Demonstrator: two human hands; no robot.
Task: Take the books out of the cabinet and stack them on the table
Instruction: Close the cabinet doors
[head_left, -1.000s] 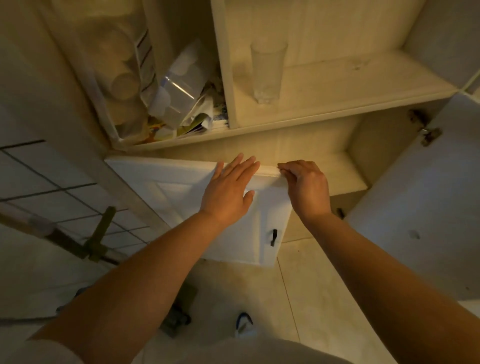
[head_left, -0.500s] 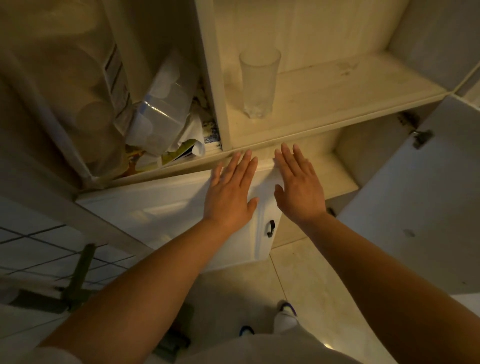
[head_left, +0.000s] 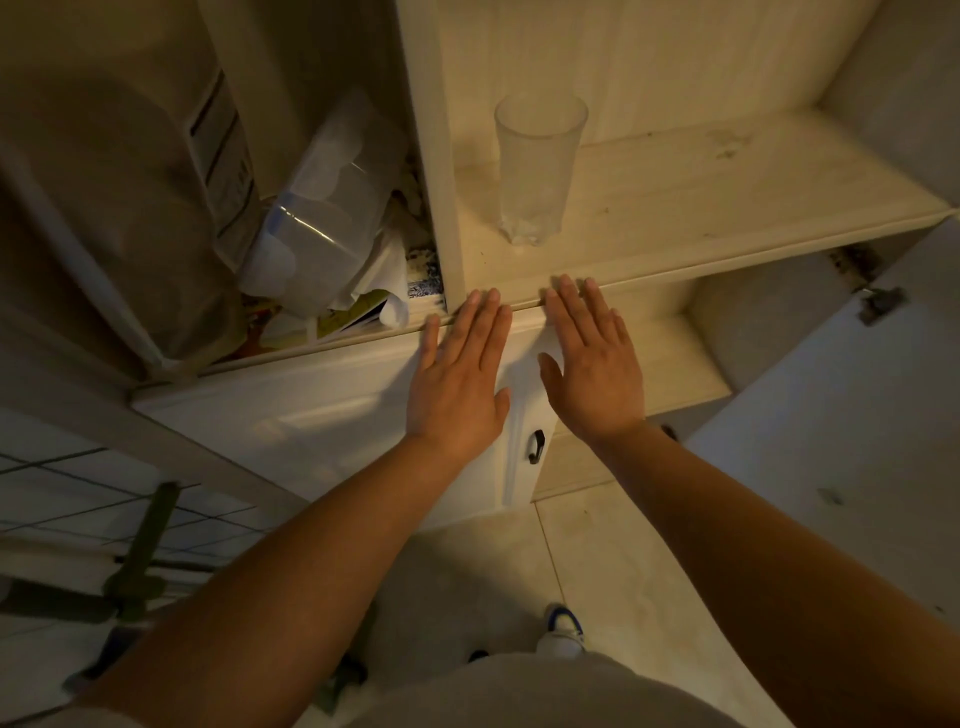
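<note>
I look down at a pale wooden cabinet (head_left: 675, 244). My left hand (head_left: 457, 379) lies flat, fingers straight, on the white lower left door (head_left: 291, 415). My right hand (head_left: 592, 364) is flat beside it at the door's right edge, fingertips at the shelf's front lip. Neither hand holds anything. In the upper left compartment, flat printed books or papers (head_left: 363, 317) lie under a clear plastic container (head_left: 322, 228); only their edges show.
A tall empty glass (head_left: 537, 166) stands on the open right shelf. The lower right door (head_left: 831, 441) hangs open, with a small black handle (head_left: 535, 446) on the left door. A dark metal frame (head_left: 145, 545) stands on the tiled floor at left. My shoe (head_left: 561, 629) shows below.
The lower left door has swung toward the cabinet under both hands. My right hand's fingers have gone from curled over the door's top edge to flat. The view has moved closer.
</note>
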